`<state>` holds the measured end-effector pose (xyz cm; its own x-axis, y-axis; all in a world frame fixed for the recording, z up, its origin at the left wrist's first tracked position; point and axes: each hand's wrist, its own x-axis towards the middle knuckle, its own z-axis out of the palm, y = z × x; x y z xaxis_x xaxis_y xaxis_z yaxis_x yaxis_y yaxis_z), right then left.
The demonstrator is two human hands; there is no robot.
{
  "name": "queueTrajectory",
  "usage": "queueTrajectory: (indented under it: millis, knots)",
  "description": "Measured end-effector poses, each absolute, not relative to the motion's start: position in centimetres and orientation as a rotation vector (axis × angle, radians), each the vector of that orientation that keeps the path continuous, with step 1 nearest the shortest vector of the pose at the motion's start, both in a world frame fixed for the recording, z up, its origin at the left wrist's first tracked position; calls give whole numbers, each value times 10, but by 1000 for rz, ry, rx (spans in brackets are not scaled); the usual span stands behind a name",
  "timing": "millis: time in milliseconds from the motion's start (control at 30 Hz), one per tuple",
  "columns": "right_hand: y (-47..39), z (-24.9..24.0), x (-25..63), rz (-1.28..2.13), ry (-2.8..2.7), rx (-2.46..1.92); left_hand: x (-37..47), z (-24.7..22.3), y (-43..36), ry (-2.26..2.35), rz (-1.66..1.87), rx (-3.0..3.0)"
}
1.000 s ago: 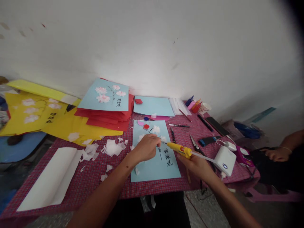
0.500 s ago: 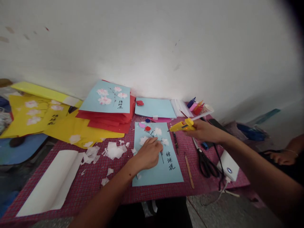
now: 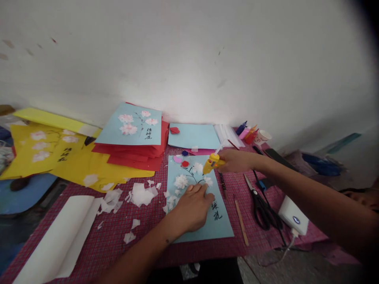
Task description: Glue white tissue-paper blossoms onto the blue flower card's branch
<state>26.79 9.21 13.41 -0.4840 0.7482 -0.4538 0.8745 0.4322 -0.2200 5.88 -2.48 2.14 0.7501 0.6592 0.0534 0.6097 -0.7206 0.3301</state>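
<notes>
Since the earlier frame, the left grip [image 3: 194,207] has shifted toward the front edge of the bench [image 3: 213,250] and the yellow glue gun [image 3: 211,163] has moved left over the blue card [image 3: 204,232]. Left grip lies on the card, which sits near that edge; whether its fingers pinch anything cannot be told. Gun axis slopes down-left, nozzle close to the right-hand white flower [image 3: 208,181], with the right grip [image 3: 232,161] closed around the handle, right of the nozzle.

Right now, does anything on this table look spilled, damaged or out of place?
Untidy: ragged white paper scraps lie scattered on the checked tablecloth, left of the blue sheet under your left hand. The yellow sheets overlap askew. I see no spill.
</notes>
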Motion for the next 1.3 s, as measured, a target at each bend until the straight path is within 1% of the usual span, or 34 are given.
queueTrajectory:
  millis: [233, 467, 700, 1300]
  knots:
    - [90, 131, 264, -532, 2436, 1306, 63, 23, -28, 999, 151, 2616]
    - [89, 117, 265, -414, 2421, 1370, 65, 21, -27, 999, 154, 2641]
    - [86, 114, 261, -346, 2380, 1341, 66, 22, -27, 998, 146, 2650]
    - [84, 108, 261, -288, 2415, 1278, 66, 18, -28, 990, 185, 2671]
